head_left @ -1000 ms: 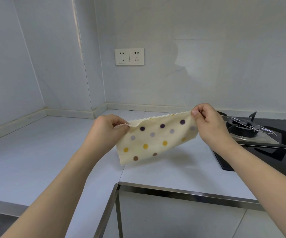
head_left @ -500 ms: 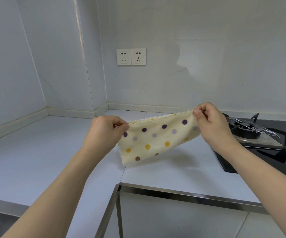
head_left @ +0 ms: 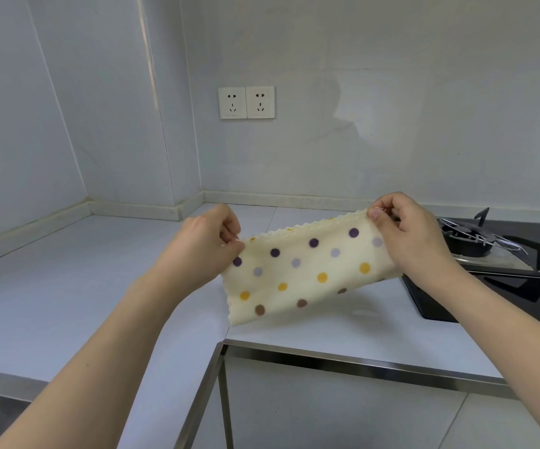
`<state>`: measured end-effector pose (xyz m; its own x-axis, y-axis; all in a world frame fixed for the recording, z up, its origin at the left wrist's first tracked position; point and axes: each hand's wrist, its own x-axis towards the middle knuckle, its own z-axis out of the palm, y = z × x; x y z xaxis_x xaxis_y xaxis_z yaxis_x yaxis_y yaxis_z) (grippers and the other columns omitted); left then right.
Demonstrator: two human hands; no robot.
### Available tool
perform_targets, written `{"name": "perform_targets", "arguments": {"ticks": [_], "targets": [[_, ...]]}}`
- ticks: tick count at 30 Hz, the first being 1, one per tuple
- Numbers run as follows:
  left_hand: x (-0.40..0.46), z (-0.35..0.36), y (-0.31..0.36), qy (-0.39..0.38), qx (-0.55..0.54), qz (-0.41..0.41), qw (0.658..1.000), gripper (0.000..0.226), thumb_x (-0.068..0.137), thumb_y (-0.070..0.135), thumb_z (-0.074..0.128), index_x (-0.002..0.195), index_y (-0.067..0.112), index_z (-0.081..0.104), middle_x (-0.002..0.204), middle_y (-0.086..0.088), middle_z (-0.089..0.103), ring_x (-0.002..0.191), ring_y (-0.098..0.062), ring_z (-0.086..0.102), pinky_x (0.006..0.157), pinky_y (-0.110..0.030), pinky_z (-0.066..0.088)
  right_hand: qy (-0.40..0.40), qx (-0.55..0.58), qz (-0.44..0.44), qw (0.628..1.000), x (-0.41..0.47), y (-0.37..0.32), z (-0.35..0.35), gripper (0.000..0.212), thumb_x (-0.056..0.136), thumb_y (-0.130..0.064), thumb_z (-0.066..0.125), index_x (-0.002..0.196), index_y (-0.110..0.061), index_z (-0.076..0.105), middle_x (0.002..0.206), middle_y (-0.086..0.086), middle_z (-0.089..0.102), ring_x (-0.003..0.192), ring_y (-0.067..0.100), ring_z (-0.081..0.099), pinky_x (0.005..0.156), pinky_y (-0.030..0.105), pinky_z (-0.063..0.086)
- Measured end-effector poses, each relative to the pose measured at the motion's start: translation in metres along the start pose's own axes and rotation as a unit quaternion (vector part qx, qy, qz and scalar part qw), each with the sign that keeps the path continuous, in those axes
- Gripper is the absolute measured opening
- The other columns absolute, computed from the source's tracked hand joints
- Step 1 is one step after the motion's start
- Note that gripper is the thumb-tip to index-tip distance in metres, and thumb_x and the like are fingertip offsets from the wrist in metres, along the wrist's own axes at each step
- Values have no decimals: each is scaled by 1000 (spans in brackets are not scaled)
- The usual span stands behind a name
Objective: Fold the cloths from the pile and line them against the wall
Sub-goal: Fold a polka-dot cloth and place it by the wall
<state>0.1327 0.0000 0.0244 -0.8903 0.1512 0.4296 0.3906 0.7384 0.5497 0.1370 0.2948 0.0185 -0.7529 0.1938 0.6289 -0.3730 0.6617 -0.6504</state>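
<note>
**Cloth stretched between both hands above the counter**

Here the cream polka-dot cloth [head_left: 307,270] hangs in the air over the white counter [head_left: 51,303], folded double, its scalloped top edge pulled taut and sloping up from left to right. The left hand [head_left: 207,251] pinches the left top corner between thumb and curled fingers; the right hand [head_left: 408,234] pinches the right top corner the same way. The cloth's lower edge hangs free, clear of the counter. To the left the counter runs wide and bare to the corner where the two walls meet, with a low upstand along the wall [head_left: 391,124] at the far side. Just right of the right hand sits the black gas hob [head_left: 502,264]. A steel edge strip [head_left: 343,361] bounds the counter on the near side. Twin sockets [head_left: 246,102] sit on the far wall.
</note>
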Motion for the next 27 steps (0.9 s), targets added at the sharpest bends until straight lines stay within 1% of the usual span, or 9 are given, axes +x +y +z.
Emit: {"name": "perform_targets", "arguments": {"ticks": [3,5,9,14,17,19,21,23,27], "targets": [[1,2,0,-34,14,0,999,12,92,16,55,98,27,57,78,10,68,75,-2,58,58,-21,41,-21,-3,-3,1000,-3,5,-3,9,95,-21,55,88,-18,59,85,-12,62,78,10,55,66,24,41],[2,7,0,-46,37,-4,998,15,96,18,49,92,26,62,81,8,66,76,-9,58,60,-23,42,-34,-12,2,999,-4,9,-3,8,95,-21,55,88,-19,60,84,-11,61,74,16,55,66,30,41],[5,24,-6,-81,55,-33,995,22,100,20,41,91,21,61,83,8,62,74,-10,55,57,-25,40,-85,-31,39,995,1,26,3,8,95,-20,55,89,-19,60,82,-10,59,76,13,53,63,25,38],[22,53,-24,-154,93,-56,982,25,102,22,35,94,19,58,89,7,61,77,-10,53,60,-24,40,-141,-68,99,983,11,55,26,11,95,-21,52,88,-18,60,88,-4,60,84,17,54,66,29,37],[38,67,-41,-155,108,-74,979,24,101,20,34,91,18,57,89,4,65,84,-18,58,69,-31,45,-156,-87,123,976,19,67,51,13,97,-21,49,88,-17,58,81,-10,53,75,12,50,58,24,33],[47,76,-50,-144,128,-82,978,23,99,18,34,91,19,56,90,3,65,86,-20,59,71,-34,46,-167,-92,138,972,27,74,67,15,98,-20,46,88,-16,56,81,-11,51,71,9,50,55,22,32],[52,85,-56,-125,137,-81,979,22,99,18,33,96,21,55,92,4,63,83,-18,56,67,-32,43,-181,-101,153,966,34,80,83,15,99,-20,42,92,-16,54,90,-6,55,74,13,56,61,27,39],[54,92,-62,-119,120,-83,982,20,98,19,34,103,26,51,91,6,60,80,-17,55,65,-31,43,-194,-157,150,957,37,88,97,13,97,-19,39,96,-16,52,99,0,57,87,22,57,71,34,45],[55,96,-72,-133,68,-80,986,10,96,24,43,102,30,48,92,8,60,81,-15,58,72,-32,46,-195,-272,115,935,30,100,114,12,93,-11,40,101,-10,49,100,8,55,89,29,54,74,38,45]]}}
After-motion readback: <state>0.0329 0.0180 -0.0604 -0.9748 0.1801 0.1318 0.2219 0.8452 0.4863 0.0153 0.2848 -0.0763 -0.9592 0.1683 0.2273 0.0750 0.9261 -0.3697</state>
